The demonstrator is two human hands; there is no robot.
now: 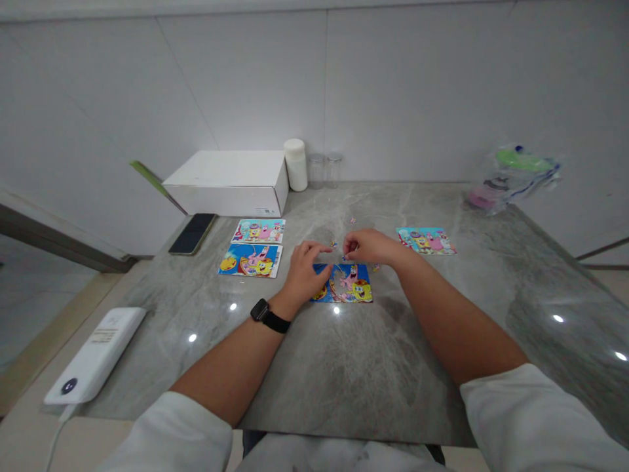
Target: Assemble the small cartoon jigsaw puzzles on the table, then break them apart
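A partly filled jigsaw puzzle (362, 292), blue with pink and yellow cartoon figures, lies flat on the table with a grey gap near its middle. My left hand (307, 272) rests at its upper left corner, thumb on the puzzle and fingers apart, holding nothing. Just above the puzzle's top edge, my right hand (363, 247) is pinched on a small blue puzzle piece (344, 257), mostly hidden by the fingertips. Loose pieces lie close by: one piece (333, 244) between the hands, another piece (352, 220) farther back, and some pieces (377, 268) under the right wrist.
Two picture cards (250, 260) lie at left, and a completed-looking picture (426, 240) at right. Behind are a phone (193, 234), white box (226, 183), white bottle (295, 165), two glasses (333, 172) and a plastic bag (514, 180). A corded white device (98, 354) sits front left.
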